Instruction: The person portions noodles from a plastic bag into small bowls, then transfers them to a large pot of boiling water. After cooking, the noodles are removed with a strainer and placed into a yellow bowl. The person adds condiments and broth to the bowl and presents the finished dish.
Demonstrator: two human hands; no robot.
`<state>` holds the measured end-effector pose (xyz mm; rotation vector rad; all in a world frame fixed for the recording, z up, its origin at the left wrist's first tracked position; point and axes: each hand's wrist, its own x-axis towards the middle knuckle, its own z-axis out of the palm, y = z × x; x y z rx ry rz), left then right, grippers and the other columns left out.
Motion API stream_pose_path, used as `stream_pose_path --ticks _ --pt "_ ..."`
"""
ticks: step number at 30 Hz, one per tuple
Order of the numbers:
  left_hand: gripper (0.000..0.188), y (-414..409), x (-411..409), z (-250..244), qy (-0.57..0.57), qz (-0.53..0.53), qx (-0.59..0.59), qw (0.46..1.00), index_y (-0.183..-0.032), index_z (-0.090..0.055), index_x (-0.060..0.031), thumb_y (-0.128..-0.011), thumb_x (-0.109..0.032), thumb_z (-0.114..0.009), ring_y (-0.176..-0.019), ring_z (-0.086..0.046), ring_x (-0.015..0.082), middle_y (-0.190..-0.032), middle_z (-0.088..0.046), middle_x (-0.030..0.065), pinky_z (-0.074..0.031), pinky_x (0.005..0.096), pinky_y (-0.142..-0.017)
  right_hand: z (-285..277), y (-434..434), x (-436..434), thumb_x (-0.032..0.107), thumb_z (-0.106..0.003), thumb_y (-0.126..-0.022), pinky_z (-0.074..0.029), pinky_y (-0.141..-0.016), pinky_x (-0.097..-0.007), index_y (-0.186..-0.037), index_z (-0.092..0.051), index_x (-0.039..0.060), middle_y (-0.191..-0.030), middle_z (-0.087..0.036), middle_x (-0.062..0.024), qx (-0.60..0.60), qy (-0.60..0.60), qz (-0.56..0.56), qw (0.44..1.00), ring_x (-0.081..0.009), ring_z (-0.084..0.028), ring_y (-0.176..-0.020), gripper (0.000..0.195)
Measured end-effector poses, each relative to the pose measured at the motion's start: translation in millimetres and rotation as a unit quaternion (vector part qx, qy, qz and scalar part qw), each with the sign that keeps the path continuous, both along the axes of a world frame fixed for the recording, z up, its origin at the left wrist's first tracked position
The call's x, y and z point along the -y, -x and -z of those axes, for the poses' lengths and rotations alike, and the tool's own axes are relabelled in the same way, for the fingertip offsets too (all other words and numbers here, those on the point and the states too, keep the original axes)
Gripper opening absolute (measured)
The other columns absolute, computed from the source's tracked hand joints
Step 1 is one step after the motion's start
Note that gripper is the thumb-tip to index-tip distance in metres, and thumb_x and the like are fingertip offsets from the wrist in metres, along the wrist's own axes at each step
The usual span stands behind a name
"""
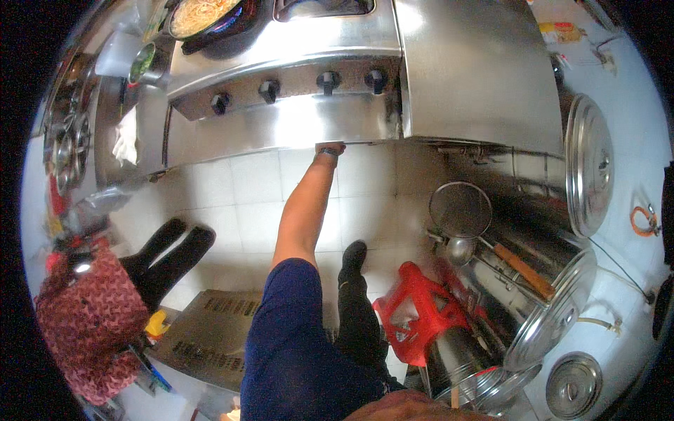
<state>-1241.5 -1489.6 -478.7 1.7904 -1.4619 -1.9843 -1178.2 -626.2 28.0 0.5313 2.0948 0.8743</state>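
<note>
My left arm stretches forward over the tiled floor to the front of a stainless-steel stove (284,121). At the stove's lower front edge, my left hand (330,147) is mostly hidden beneath the metal. A dark band (329,151) circles that wrist. What the fingers touch or hold cannot be seen. Several black control knobs (269,91) line the panel above the hand. On the stove's far left, noodles (202,16) fill a dark pan (181,36), with a bluish glow beside it. My right hand is out of view.
To the left stands another person in a red patterned top (95,316). A steel counter (479,68) adjoins the stove. At right are a round mesh strainer (459,210), a ladle (461,251), a red plastic stool (416,310) and large pot lids (590,166). A white cloth (125,138) hangs at left.
</note>
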Motion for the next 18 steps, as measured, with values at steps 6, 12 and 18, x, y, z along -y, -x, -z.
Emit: stream_pose_path --ticks 6,12,18 --pt "0.018 -10.7 12.9 -23.7 0.4 0.233 0.256 0.849 -0.094 -0.064 -0.0088 -0.088 -0.024 -0.058 -0.071 -0.064 0.0209 -0.086 -0.069 0.0039 -0.052 0.0362 -0.064 1.5 27.8 2.7 0.026 -0.058 -0.088 -0.046 -0.09 -0.0406 -0.125 -0.048 -0.0006 -0.117 -0.056 -0.0213 -0.034 0.024 -0.014 0.999 -0.0329 -0.056 -0.107 0.047" --pt "0.029 -33.5 -66.4 -119.3 0.033 -0.292 -0.121 0.948 -0.084 -0.057 0.0117 -0.088 -0.017 -0.055 -0.064 -0.066 0.0261 -0.077 -0.064 0.0186 -0.054 0.0357 -0.055 -20.4 9.0 -30.5 0.022 -0.055 -0.091 -0.045 -0.092 -0.0395 -0.124 -0.049 -0.0016 -0.118 -0.056 -0.0208 -0.088 0.061 -0.006 0.994 -0.0318 -0.055 -0.108 0.041" --pt "0.024 -168.3 -273.7 -178.7 0.355 0.372 0.168 0.841 -0.086 -0.062 -0.0015 -0.082 -0.025 -0.064 -0.066 -0.065 0.0267 -0.077 -0.067 0.0155 -0.05 0.04 -0.058 -35.8 -40.7 -137.0 0.017 -0.052 -0.093 -0.044 -0.094 -0.0384 -0.123 -0.05 -0.0026 -0.12 -0.056 -0.0203 -0.258 0.176 0.015 0.95 -0.0306 -0.055 -0.109 0.036"
